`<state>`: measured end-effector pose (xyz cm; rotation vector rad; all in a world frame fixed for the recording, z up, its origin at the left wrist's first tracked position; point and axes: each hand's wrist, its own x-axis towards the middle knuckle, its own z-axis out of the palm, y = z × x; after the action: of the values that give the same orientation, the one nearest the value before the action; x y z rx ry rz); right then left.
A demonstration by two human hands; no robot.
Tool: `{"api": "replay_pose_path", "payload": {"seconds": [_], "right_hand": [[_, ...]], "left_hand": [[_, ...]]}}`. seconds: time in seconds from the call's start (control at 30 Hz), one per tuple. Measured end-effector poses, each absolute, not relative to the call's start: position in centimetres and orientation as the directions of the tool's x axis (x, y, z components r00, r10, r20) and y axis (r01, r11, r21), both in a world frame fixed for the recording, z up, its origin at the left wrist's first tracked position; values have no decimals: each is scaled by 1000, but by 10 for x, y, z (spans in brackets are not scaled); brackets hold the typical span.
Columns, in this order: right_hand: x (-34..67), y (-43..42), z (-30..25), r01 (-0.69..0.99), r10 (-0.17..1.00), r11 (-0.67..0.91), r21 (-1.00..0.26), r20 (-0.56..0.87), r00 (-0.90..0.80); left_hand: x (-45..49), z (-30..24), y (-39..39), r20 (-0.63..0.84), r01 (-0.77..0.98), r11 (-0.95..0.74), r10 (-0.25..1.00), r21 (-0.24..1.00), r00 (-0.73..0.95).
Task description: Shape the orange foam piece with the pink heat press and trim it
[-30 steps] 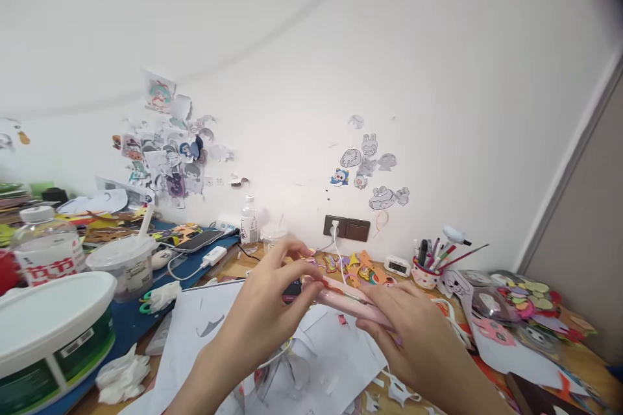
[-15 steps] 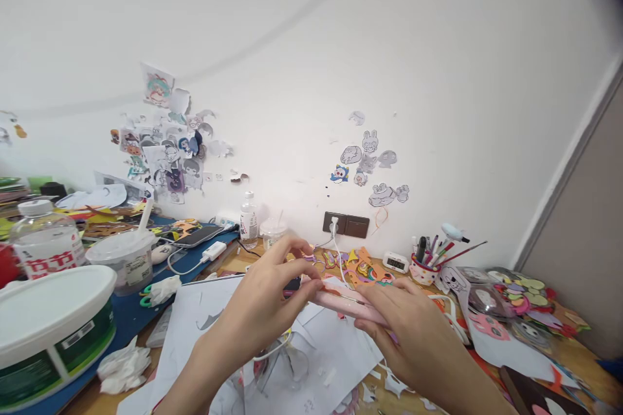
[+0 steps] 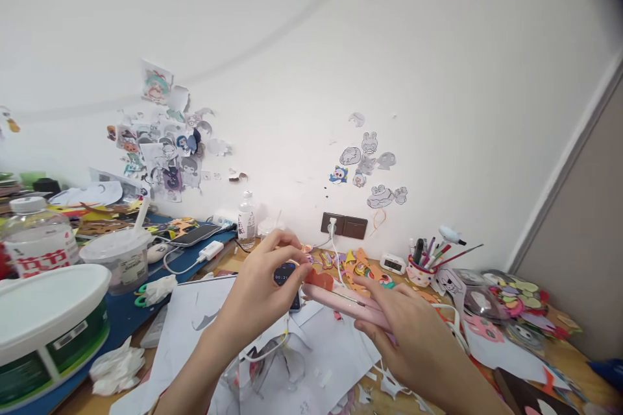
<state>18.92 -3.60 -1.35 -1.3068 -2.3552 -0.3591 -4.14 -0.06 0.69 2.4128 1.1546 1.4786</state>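
Note:
My right hand [image 3: 413,337] is wrapped around a long pink tool [image 3: 348,303] that points left across the desk. My left hand [image 3: 257,295] pinches a small red-orange scrap [image 3: 318,279] at the tool's tip, thumb and forefinger closed on it. Behind my left fingers a small dark timer [image 3: 285,275] with lit digits shows. White paper sheets [image 3: 321,350] lie under both hands, and a white cable [image 3: 257,355] loops below my left wrist.
A big white-lidded green tub [image 3: 48,331] and a plastic bottle [image 3: 39,243] stand at the left. A lidded cup [image 3: 117,259], green scissors [image 3: 146,295], a phone [image 3: 195,235], a pen cup [image 3: 421,269], a small clock [image 3: 392,264] and coloured cut-outs [image 3: 516,305] crowd the desk.
My left hand has drawn back slightly from the pink tool's tip, uncovering the red-orange scrap and the dark timer behind it. The view has drifted a little to the right.

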Motion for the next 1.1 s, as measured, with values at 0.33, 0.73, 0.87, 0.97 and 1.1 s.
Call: {"api": "replay_pose_path", "payload": {"seconds": [0.33, 0.73, 0.87, 0.97, 1.1], "right_hand": [[198, -34, -4, 888, 793, 455, 66, 424, -438], [208, -36, 1, 811, 865, 459, -363, 392, -314], [209, -35, 2, 707, 882, 468, -530, 327, -339], [212, -34, 1, 678, 883, 469, -566, 294, -366], [218, -28, -1, 721, 925, 375, -583, 294, -243]], "left_hand": [[-38, 4, 0, 626, 575, -699, 686, 426, 371], [-36, 7, -3, 643, 622, -657, 704, 426, 303], [-37, 5, -6, 717, 493, -721, 652, 488, 245], [-39, 2, -5, 704, 392, -778, 619, 490, 348], [-48, 3, 1, 697, 393, -793, 603, 466, 389]]}}
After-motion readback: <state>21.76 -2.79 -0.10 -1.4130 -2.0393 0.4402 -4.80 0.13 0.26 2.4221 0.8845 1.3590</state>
